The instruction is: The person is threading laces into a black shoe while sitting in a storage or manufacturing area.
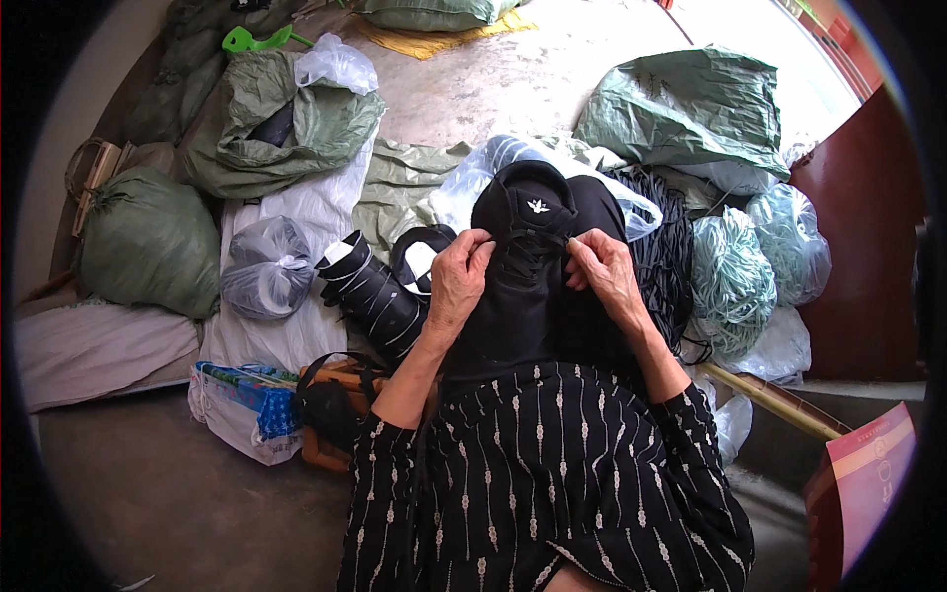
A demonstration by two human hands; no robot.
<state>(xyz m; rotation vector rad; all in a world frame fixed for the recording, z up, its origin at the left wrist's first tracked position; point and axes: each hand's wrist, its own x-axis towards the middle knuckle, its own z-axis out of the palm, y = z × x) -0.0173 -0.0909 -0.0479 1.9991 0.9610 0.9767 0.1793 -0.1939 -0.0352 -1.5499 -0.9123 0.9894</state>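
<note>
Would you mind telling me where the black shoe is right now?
In the head view, the black shoe sits at centre on the person's lap, held between the left hand and right hand, with a stack of black shoe uppers to its left.

Shoe upper (pixel 523 266): black throughout, black laces, one small white emblem near the toe. Garment on the lap (pixel 552 474): black with thin white vertical dotted stripes. Stack of shoe parts (pixel 375 291): black with white edges and white linings. Sacks (pixel 148 242): dull olive green, likewise the large sack (pixel 691 104) at upper right. Bundled cord (pixel 730 281): pale green, in clear plastic. Bag (pixel 264 266): grey translucent. Scoop (pixel 252 39): bright green. Cloth (pixel 434 41): yellow. Box (pixel 868 483): red and pink. Printed bag (pixel 247 405): white with blue and green print.
</note>
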